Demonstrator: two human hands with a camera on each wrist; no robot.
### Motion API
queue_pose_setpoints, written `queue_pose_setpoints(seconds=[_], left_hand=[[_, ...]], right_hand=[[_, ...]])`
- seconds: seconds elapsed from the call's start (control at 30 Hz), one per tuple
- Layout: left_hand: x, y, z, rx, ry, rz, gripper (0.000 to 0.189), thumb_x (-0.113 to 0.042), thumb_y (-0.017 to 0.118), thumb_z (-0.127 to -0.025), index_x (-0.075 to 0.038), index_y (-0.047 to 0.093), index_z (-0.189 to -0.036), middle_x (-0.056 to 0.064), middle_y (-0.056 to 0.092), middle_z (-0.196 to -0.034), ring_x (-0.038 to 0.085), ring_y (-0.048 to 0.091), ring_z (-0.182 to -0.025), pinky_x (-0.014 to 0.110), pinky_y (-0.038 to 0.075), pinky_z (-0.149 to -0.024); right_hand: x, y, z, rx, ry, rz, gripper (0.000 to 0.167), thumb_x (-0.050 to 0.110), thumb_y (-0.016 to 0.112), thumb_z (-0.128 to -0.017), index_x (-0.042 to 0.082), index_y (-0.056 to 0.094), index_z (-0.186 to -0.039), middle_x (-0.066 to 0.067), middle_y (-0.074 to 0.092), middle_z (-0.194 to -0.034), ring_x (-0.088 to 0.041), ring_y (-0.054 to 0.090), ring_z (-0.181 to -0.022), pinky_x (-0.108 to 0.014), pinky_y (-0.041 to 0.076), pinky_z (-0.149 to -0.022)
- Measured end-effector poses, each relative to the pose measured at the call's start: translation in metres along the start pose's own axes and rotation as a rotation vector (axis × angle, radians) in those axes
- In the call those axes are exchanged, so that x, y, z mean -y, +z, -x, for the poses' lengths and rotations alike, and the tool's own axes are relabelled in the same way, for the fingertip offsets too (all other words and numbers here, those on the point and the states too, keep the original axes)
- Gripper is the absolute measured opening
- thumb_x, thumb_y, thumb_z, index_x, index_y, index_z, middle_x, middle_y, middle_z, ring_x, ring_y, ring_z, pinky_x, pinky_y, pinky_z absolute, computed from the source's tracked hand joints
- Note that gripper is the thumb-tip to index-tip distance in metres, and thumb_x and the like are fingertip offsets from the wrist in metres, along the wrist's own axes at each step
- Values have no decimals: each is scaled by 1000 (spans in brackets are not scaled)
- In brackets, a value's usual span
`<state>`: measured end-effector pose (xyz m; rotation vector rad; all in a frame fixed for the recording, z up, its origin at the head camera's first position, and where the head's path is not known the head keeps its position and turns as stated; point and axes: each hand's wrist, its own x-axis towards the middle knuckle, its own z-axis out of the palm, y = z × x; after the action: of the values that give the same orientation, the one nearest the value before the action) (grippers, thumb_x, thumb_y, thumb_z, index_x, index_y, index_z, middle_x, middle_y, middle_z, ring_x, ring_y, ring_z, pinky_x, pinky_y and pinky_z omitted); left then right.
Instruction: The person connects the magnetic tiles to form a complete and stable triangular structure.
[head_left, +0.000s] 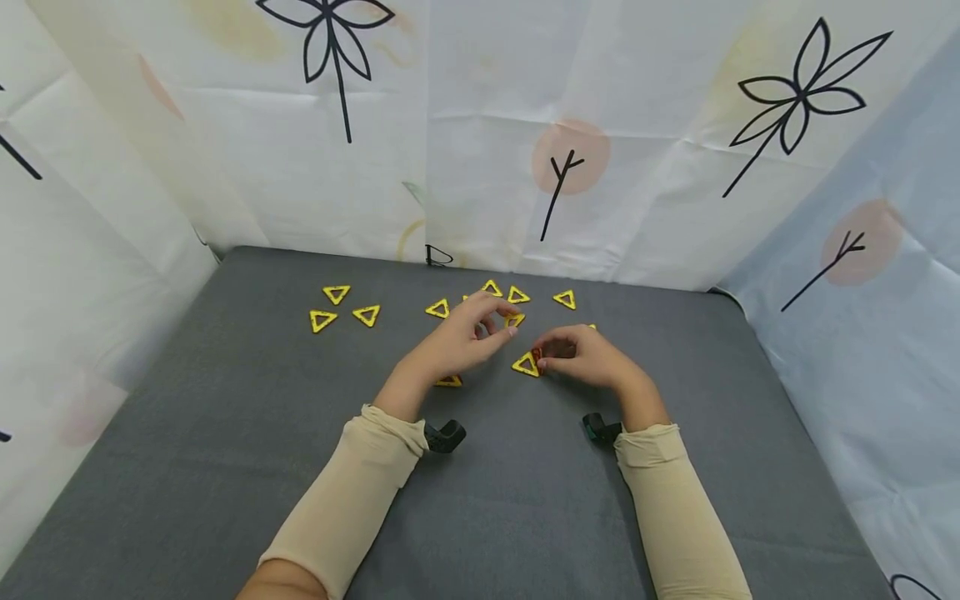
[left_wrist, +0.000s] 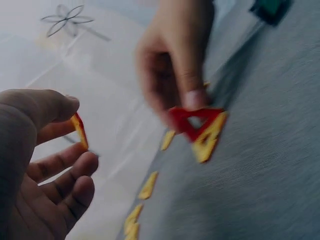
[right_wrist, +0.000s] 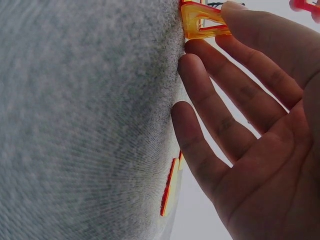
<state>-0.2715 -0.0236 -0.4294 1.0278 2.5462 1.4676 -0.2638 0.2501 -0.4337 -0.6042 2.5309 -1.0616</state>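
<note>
My left hand is raised over the table, with thumb and fingers pinching a thin yellow-and-red triangular frame tile; in the left wrist view the tile appears nearly edge-on. To its right, my right hand grips a red triangular tile between thumb and fingers. Joined to that red tile along one side is a yellow triangular tile, seen also in the head view. In the right wrist view the thumb rests against a yellow-orange tile, while the other fingers are extended.
Three yellow triangles, one of them the lower-left triangle, lie at the back left. Several more, such as the right-hand triangle, lie behind my hands. One triangle is partly hidden by my left wrist. A patterned cloth borders the grey table.
</note>
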Motion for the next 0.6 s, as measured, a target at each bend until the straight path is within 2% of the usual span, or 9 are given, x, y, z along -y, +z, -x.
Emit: queue_pose_setpoints(seconds=[0.1,0.3,0.6], left_hand=[[4,13,-4,3,5,-11,28,-22,67,-106,-15,68,-133,3,62,-128,13,63,-94,31,54,-81],[10,31,-5,29,-38,-28,28,-20,65,-107,-12,68,-133,6,60,-127,13,62,-92,30,55,-83],[5,38,-6,83,-101,-60,27,-18,65,-106,-8,68,-130,10,61,-125,15,62,-93,32,54,-82]], right_hand=[[0,0,0,7,4,-5,30,15,72,-103,3,72,-130,-12,77,-118,-27,73,-110,-51,57,-97],[-1,1,0,16,-6,-9,30,15,72,-103,3,71,-131,-14,77,-119,-29,73,-112,-50,58,-96],[-3,-1,-2,14,-10,-6,31,14,72,-103,3,71,-131,-15,76,-122,-31,72,-116,-51,58,-98]])
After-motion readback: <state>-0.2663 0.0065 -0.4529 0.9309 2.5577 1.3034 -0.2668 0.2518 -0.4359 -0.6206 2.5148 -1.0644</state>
